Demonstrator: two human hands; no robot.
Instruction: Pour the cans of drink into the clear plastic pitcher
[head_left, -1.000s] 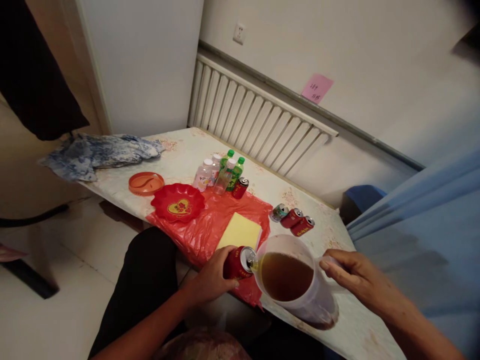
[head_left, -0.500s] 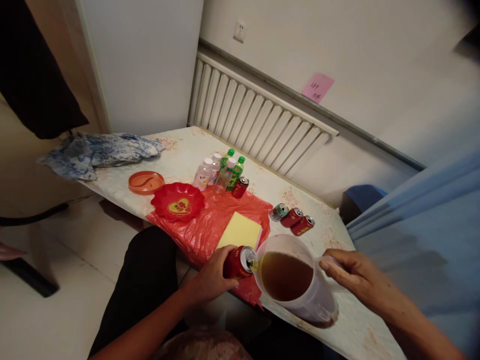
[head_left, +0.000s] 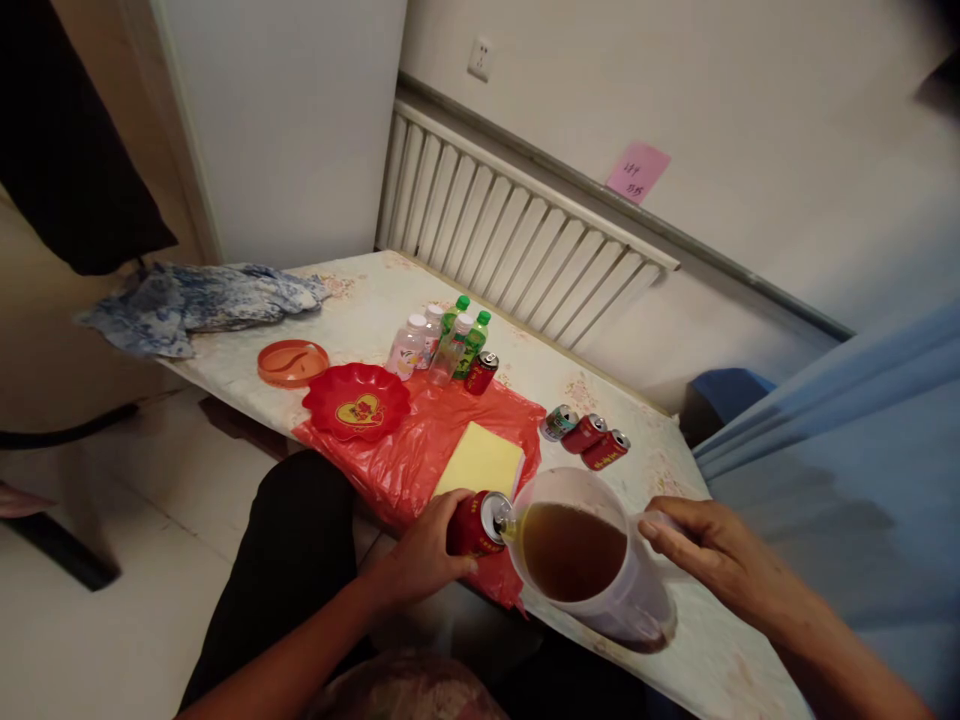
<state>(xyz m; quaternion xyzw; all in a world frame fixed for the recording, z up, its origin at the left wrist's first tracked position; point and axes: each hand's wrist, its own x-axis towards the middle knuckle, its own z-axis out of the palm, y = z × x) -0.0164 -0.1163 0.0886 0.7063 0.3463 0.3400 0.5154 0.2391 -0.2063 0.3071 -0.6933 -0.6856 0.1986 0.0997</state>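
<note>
The pitcher [head_left: 637, 605], translucent and the biggest vessel here, sits tilted at the near edge of the table [head_left: 739, 660], about half full of brown liquid [head_left: 574, 555]; whether its base touches the tabletop I cannot tell. The right hand [head_left: 705, 545] is closed around its handle. The scalloped red plate [head_left: 322, 395] shows a yellow heart design on its floor, and just beside it is the shallow orange dish [head_left: 292, 382]. Behind the plate, three white-capped bottles [head_left: 406, 352] and two green-capped bottles [head_left: 474, 352] cluster upright, contents unclear. One red can [head_left: 481, 374] stands beside them; farther right are a green can [head_left: 559, 424] and two red cans [head_left: 595, 442], insides hidden. The left hand [head_left: 424, 550] grips the tilted can [head_left: 469, 528], its opening against the pitcher's spout.
</note>
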